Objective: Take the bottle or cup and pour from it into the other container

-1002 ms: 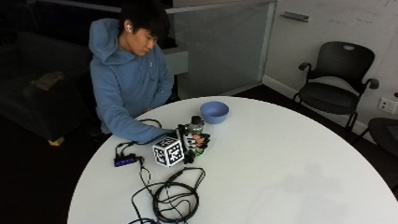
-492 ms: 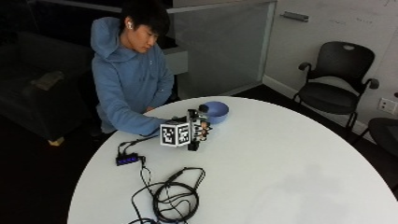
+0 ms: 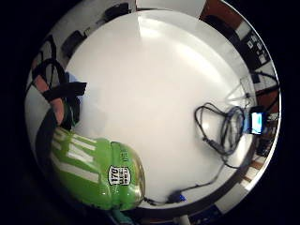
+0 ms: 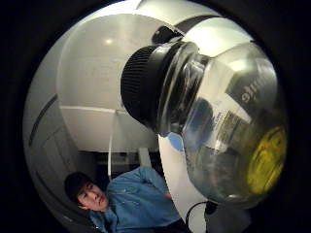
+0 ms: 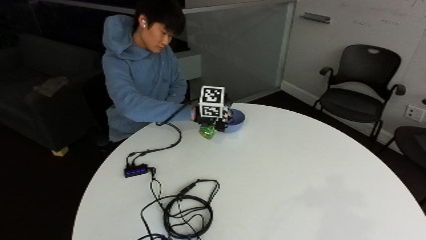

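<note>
In the outside view my gloved right hand [image 5: 218, 121] grips a green-labelled clear bottle [image 5: 207, 132] and holds it in the air, tipped over with its neck toward the blue bowl [image 5: 237, 118] at the table's far edge. The little finger side palm view shows the green label [image 3: 93, 168] close to the palm, with strapped fingers [image 3: 56, 110] curled round it. From the thumb side, the clear shoulder [image 4: 223, 121] and a black cap [image 4: 146, 87] on the neck fill the picture, and a sliver of the blue bowl [image 4: 175, 141] lies behind. No liquid stream shows.
The round white table [image 5: 299, 170] holds a coil of black cable [image 5: 190, 210] near its front edge and a small black hub [image 5: 135, 171] at its left side. A cable runs from the hub to the hand. A black chair [image 5: 359, 95] stands behind the table.
The hand has lifted the bottle off the table, carried it toward the blue bowl and tipped it over there.
</note>
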Demonstrator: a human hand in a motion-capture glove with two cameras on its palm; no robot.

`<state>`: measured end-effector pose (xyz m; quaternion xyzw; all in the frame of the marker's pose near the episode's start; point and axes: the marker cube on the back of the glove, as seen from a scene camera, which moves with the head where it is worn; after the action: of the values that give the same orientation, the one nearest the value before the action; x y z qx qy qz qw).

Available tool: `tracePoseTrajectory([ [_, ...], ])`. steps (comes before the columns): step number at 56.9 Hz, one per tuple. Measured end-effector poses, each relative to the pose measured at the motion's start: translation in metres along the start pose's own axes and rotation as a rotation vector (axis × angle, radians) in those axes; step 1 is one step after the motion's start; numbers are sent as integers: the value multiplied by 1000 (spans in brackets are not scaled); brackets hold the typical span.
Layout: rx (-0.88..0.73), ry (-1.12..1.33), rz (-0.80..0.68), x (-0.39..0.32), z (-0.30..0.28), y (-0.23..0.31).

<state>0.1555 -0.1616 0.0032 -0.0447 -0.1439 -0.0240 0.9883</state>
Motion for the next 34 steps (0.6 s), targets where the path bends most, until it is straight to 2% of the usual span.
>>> tracePoseTrajectory([
  [19, -301, 430, 69, -52, 5, -19],
  [24, -397, 609, 147, -69, 14, -28],
  [30, -437, 958, 285, -72, 18, -38],
  [34, -515, 932, 200, -89, 22, -42],
])
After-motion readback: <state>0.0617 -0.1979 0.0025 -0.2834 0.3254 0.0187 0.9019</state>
